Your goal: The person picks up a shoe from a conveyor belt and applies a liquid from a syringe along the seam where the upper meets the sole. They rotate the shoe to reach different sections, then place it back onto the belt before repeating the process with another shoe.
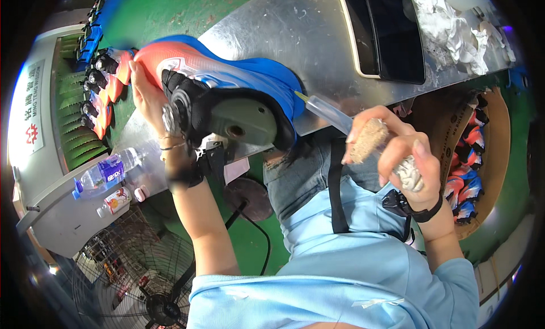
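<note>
A coral and blue sports shoe (198, 59) lies tilted over the metal table's edge, a black collar round the grey-green last (241, 122) inside it. My left hand (149, 99) grips its side near the collar, fingers along the coral upper; part of the palm is hidden. In my right hand (406, 153) is a clear dispensing syringe (329, 114) with a yellowish needle tip, which meets or nearly meets the shoe's blue edge. The same fingers also hold a tan, fuzzy pad (369, 140) and a crumpled white wad (409, 173).
Two dark-screened phones (394, 34) lie on the metal table (278, 22), beside crumpled white tissue (451, 31). A water bottle (110, 171) and a small bottle (115, 201) are at left, above a fan (136, 278). Shoes stand along a green-lined rack (76, 125); a carton (497, 164) at right holds more.
</note>
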Available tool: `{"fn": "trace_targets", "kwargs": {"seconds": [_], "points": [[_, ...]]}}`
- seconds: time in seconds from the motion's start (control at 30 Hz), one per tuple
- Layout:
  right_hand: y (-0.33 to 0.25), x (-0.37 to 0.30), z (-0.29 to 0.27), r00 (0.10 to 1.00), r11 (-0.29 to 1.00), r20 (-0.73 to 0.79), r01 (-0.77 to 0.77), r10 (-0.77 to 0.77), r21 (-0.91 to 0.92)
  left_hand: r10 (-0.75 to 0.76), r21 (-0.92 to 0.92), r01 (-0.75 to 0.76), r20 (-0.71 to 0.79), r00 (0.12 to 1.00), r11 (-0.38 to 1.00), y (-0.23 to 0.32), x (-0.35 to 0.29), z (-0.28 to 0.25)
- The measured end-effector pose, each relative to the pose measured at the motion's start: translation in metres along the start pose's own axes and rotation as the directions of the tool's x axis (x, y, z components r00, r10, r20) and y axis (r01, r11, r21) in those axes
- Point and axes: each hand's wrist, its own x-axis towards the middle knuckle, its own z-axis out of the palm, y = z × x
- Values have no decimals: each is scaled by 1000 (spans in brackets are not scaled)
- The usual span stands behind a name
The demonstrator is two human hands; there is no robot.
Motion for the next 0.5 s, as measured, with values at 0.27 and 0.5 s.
{"fn": "trace_targets", "kwargs": {"seconds": [0.27,0.5], "points": [[14,15,15,996,992,-13,85,-86,-90,-399,-279,402,71,914,872,4,-46,-37],[16,16,20,998,995,-7,62,-63,-81,-612,-190,601,-5,790,777,51,-129,-90]]}}
